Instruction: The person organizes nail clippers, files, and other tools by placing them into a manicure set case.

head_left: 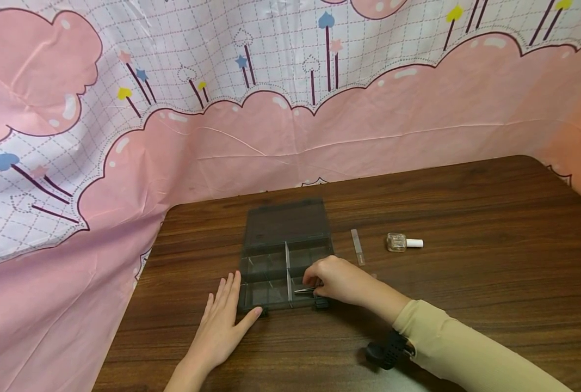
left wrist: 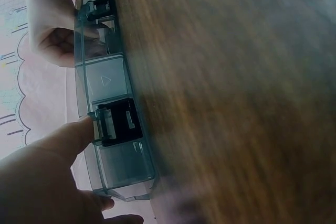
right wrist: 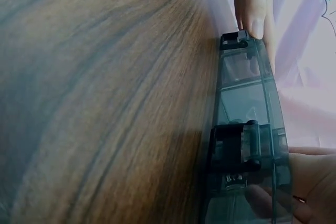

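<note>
A dark translucent divided box (head_left: 267, 291) lies on the table with its lid (head_left: 286, 222) folded back. My left hand (head_left: 220, 324) rests at its left front corner, fingers outstretched along the side, thumb against the front near a black latch (left wrist: 116, 123). My right hand (head_left: 341, 280) reaches into the front right compartment with curled fingers. It pinches one end of a slim silvery metal tool (head_left: 303, 291), whose exact kind I cannot tell. In the right wrist view, the right fingertips (right wrist: 259, 199) show through the box wall.
Right of the box lie a narrow clear strip (head_left: 357, 247) and a small glass bottle (head_left: 396, 242) with a white cap, like nail polish. A patterned pink cloth (head_left: 290, 136) hangs behind the wooden table (head_left: 467, 218). A black device (head_left: 387, 351) hangs beneath my right cuff.
</note>
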`<state>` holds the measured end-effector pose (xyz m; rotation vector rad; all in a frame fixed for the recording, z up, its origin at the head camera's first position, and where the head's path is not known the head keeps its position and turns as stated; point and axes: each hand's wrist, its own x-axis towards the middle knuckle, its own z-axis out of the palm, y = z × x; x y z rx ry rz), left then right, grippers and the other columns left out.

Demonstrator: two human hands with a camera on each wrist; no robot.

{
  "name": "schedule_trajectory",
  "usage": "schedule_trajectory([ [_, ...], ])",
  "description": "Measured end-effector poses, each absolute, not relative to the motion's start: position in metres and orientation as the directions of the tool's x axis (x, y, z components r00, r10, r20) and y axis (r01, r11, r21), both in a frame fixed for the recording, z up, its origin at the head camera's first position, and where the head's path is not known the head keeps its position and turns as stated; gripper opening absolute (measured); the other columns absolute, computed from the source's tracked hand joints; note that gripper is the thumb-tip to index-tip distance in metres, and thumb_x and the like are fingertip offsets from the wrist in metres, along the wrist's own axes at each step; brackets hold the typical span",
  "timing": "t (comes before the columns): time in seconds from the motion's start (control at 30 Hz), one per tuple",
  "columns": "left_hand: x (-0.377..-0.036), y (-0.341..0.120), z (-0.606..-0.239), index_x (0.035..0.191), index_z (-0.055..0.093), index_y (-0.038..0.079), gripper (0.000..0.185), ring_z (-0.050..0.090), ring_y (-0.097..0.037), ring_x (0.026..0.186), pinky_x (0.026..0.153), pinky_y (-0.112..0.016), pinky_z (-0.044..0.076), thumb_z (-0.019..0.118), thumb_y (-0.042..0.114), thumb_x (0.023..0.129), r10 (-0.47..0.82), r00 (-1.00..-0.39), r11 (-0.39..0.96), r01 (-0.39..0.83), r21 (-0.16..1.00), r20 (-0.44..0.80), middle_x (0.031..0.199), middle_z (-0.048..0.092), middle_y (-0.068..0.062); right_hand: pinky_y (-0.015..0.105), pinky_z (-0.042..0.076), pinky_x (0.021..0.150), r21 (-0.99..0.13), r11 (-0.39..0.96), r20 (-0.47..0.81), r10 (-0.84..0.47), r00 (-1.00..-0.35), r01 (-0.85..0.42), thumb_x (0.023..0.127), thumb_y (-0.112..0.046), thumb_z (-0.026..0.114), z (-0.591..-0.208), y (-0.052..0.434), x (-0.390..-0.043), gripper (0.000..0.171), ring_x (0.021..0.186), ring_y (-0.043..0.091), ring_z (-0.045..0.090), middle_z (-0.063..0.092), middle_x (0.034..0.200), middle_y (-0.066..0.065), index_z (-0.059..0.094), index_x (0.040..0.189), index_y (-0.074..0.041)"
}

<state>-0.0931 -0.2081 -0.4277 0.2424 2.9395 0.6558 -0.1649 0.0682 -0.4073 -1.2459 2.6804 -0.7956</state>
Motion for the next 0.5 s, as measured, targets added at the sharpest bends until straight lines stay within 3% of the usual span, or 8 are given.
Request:
schedule_trajectory([
  [0.27,-0.093,-0.207,-0.427,0.155,0.001,0.014,0.089,0.000,-0.028,0.145,0.113,-0.057,0.002,0.042,0.063,0.093,0.184,-0.980,0.893,0.132,0.430,-0.080,0.159,0.004,-0.011,0.021,0.054,0.069,-0.604,0.402,0.287,-0.696,-0.658,-0.689,0.081,-0.001,0.074,-0.405,0.082,-0.167,0.019,0.081,0.012,0.065,0.068,0.092,0.005,0.070,0.100,-0.002],
  [0.5,-0.092,-0.207,-0.427,0.155,0.001,0.013,0.089,0.000,-0.029,0.145,0.113,-0.058,0.001,0.042,0.062,0.094,0.186,-0.979,0.892,0.132,0.432,-0.085,0.159,0.003,-0.011,0.032,0.056,0.070,-0.666,0.338,0.422,-0.564,-0.710,-0.665,0.079,0.000,0.077,-0.400,0.123,-0.171,0.029,0.084,0.016,0.066,0.070,0.096,0.007,0.069,0.106,-0.004],
])
